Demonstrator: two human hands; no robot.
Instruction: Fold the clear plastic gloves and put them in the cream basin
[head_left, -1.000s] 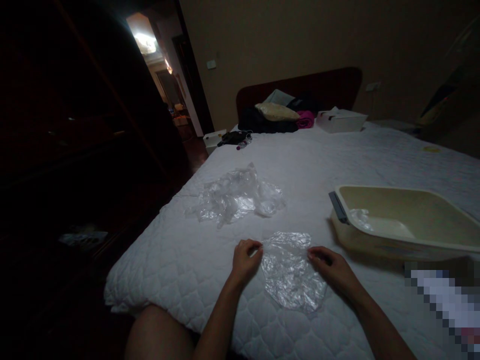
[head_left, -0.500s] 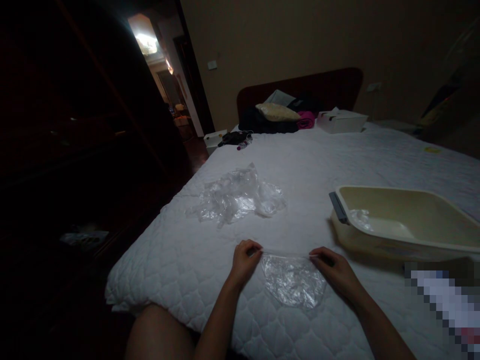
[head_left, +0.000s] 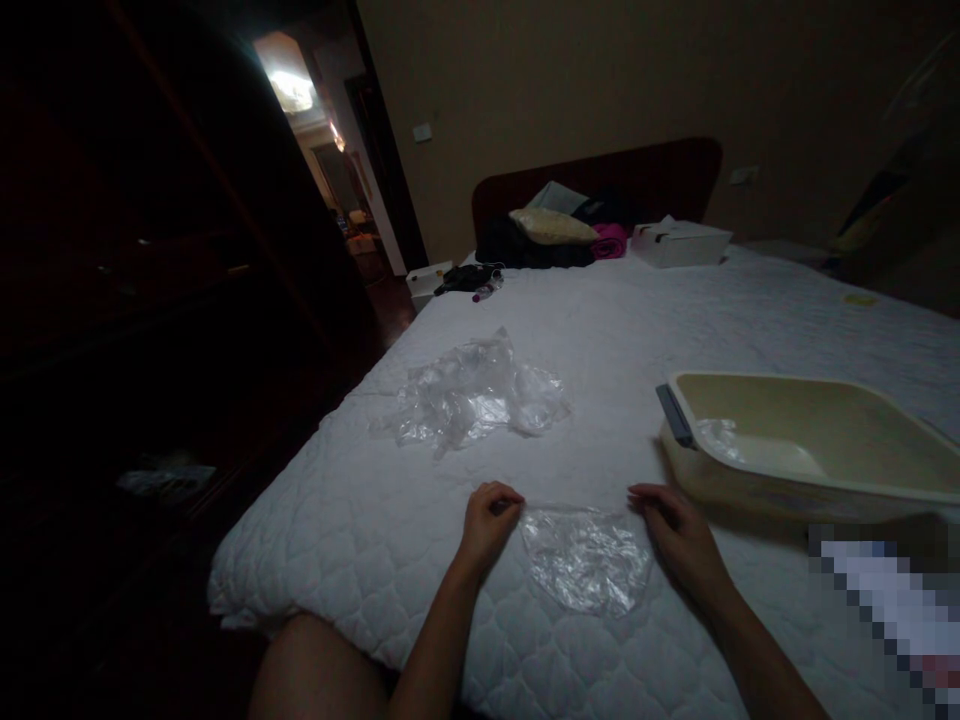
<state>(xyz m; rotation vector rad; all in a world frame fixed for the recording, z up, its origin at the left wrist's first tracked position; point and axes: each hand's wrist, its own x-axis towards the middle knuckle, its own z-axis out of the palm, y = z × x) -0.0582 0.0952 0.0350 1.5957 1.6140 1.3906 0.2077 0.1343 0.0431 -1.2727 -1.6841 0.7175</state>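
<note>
A clear plastic bag [head_left: 585,560] lies folded over on the white quilted bed [head_left: 375,540] in front of me. My left hand [head_left: 489,520] is closed, pinching the bag's upper left corner. My right hand [head_left: 675,530] rests at the bag's upper right corner with its fingers curled on the fold. A heap of crumpled clear plastic bags [head_left: 469,395] lies further up the bed, to the left of centre.
A beige plastic tub [head_left: 862,485] with a dark handle stands on the bed at the right, with some clear plastic inside. Clothes, a pillow and a white box [head_left: 679,243] sit by the dark headboard. The bed's left edge drops to a dark floor.
The far half of the bag has been folded toward me, so it now lies about half as long. Both hands stay at its upper corners; the right one has shifted slightly outward.
</note>
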